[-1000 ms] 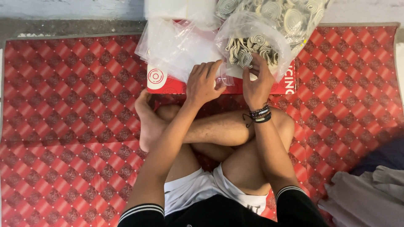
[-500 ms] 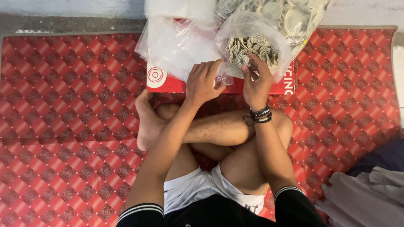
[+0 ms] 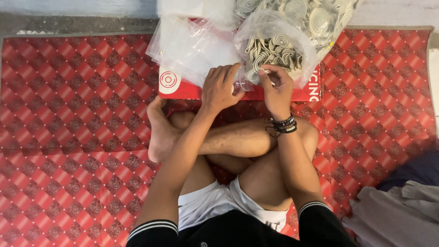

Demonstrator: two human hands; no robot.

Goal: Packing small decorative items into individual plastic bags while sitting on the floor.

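I see both forearms reaching away from the crossed legs toward the far side. My left hand (image 3: 222,87) lies palm down, fingers curled loosely against the mouth of a clear plastic bag (image 3: 274,41) of grey-green coiled pieces (image 3: 273,52); whether it pinches the film I cannot tell. My right hand (image 3: 275,84), with beaded bracelets (image 3: 283,124) at the wrist, has its fingertips pinched together at the bag's near edge, apparently on one small piece. The bag sits on a flat red box (image 3: 183,88) whose long axis runs left to right, and its opening faces the near side. Empty clear pouches (image 3: 192,43) pile to the left. The red patterned mat (image 3: 73,137) gives open room left; grey cloth (image 3: 398,215) crowds the near right.
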